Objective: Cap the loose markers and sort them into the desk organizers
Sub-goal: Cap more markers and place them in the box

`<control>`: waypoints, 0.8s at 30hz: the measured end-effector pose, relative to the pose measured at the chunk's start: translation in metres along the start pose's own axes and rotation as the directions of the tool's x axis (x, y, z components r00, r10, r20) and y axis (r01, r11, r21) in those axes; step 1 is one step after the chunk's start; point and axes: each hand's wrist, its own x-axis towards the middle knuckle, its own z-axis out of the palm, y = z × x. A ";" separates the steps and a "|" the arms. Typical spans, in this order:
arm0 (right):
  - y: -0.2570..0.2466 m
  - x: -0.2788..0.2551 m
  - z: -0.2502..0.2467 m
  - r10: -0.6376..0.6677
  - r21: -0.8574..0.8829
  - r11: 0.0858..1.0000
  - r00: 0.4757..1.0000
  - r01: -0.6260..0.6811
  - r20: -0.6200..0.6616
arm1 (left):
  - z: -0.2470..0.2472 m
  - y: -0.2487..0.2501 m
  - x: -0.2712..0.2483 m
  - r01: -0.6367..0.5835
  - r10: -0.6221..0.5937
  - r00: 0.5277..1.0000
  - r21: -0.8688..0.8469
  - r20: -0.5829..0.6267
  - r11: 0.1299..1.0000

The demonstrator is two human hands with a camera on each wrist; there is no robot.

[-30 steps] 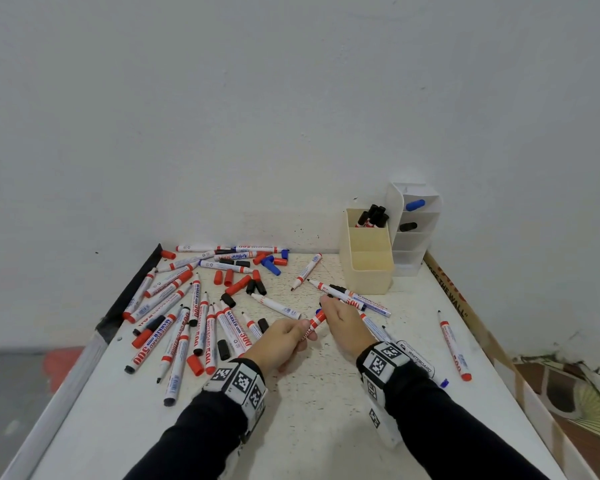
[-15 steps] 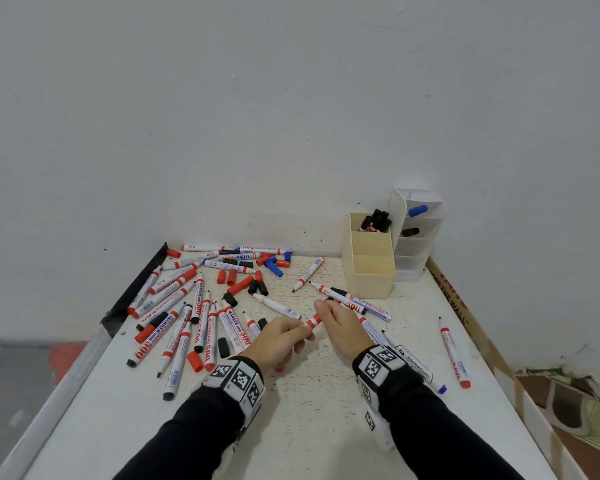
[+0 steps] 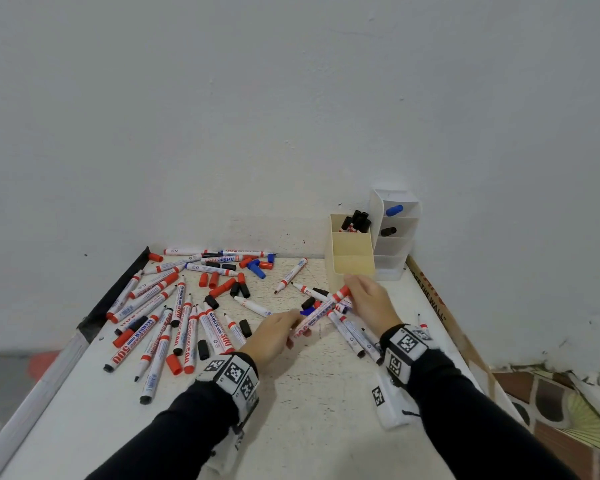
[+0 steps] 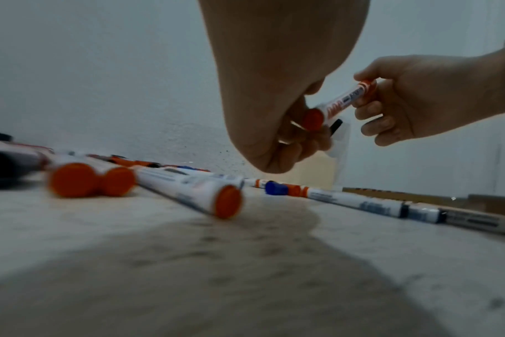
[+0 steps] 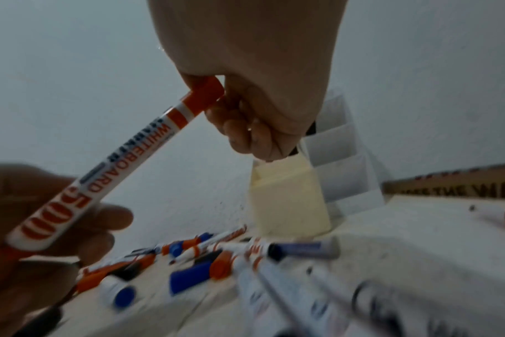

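Observation:
A red whiteboard marker (image 3: 321,313) (image 5: 115,164) hangs slanted above the table between my two hands. My left hand (image 3: 293,329) (image 4: 303,127) grips its tail end. My right hand (image 3: 349,292) (image 5: 231,109) pinches the red cap (image 5: 205,93) on its other end. The cap end lies just in front of the cream organizer (image 3: 352,268) (image 5: 289,205), which holds black-capped markers (image 3: 357,221) in its back compartment. Beside it a white tiered organizer (image 3: 395,244) holds a blue-capped marker (image 3: 394,210) and a black-capped one (image 3: 388,232).
Several loose markers (image 3: 174,306) and red, black and blue caps (image 3: 222,285) litter the left half of the table (image 3: 309,410). More markers (image 3: 354,332) lie under my right wrist. A wooden strip (image 3: 430,299) runs along the right edge, with the wall behind.
My right hand has moved right and away, toward the cream organizer, so more of the red marker shows between my hands. My left hand stays on the marker's tail.

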 end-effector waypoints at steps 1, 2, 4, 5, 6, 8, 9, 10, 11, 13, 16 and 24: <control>-0.004 0.002 -0.012 -0.013 0.013 1.000 0.999 0.013 -0.032 | 0.008 0.004 0.003 -0.017 0.018 0.998 0.014 -0.057 1.000; -0.008 0.004 -0.023 -0.031 0.022 0.999 0.997 0.033 -0.068 | 0.016 0.006 0.008 -0.032 0.035 0.995 0.026 -0.094 0.999; -0.015 0.008 -0.044 -0.065 0.016 0.998 0.988 0.067 -0.139 | 0.034 0.014 0.016 -0.061 0.071 0.995 0.147 -0.064 0.987; -0.018 0.011 -0.053 -0.085 0.013 0.996 0.981 0.089 -0.172 | 0.043 0.019 0.018 -0.087 0.090 0.996 0.247 -0.002 0.965; -0.020 0.013 -0.060 -0.112 0.015 0.993 0.972 0.117 -0.205 | 0.051 0.021 0.022 -0.120 0.103 0.992 0.337 0.068 0.934; -0.021 0.019 -0.071 -0.160 0.004 0.986 0.954 0.167 -0.253 | 0.065 0.025 0.026 -0.168 0.111 0.983 0.458 0.149 0.873; -0.022 0.022 -0.074 -0.181 0.002 0.982 0.947 0.189 -0.266 | 0.070 0.025 0.030 -0.187 0.098 0.977 0.547 0.187 0.816; -0.022 0.025 -0.077 -0.203 -0.010 0.978 0.939 0.209 -0.277 | 0.073 0.025 0.034 -0.186 0.073 0.976 0.624 0.203 0.759; -0.021 0.029 -0.079 -0.229 -0.039 0.973 0.930 0.228 -0.289 | 0.074 0.022 0.039 -0.194 0.058 0.975 0.700 0.214 0.687; -0.020 0.039 -0.079 -0.281 -0.126 0.959 0.912 0.254 -0.298 | 0.073 0.020 0.044 -0.201 0.002 0.971 0.808 0.241 0.554; -0.025 0.052 -0.071 -0.349 -0.201 0.933 0.882 0.297 -0.316 | 0.066 0.018 0.048 -0.188 -0.063 0.969 0.882 0.237 0.432; -0.028 0.095 -0.041 -0.359 -0.359 0.894 0.908 0.268 -0.216 | 0.055 0.015 0.041 -0.147 -0.074 0.977 0.879 0.201 0.453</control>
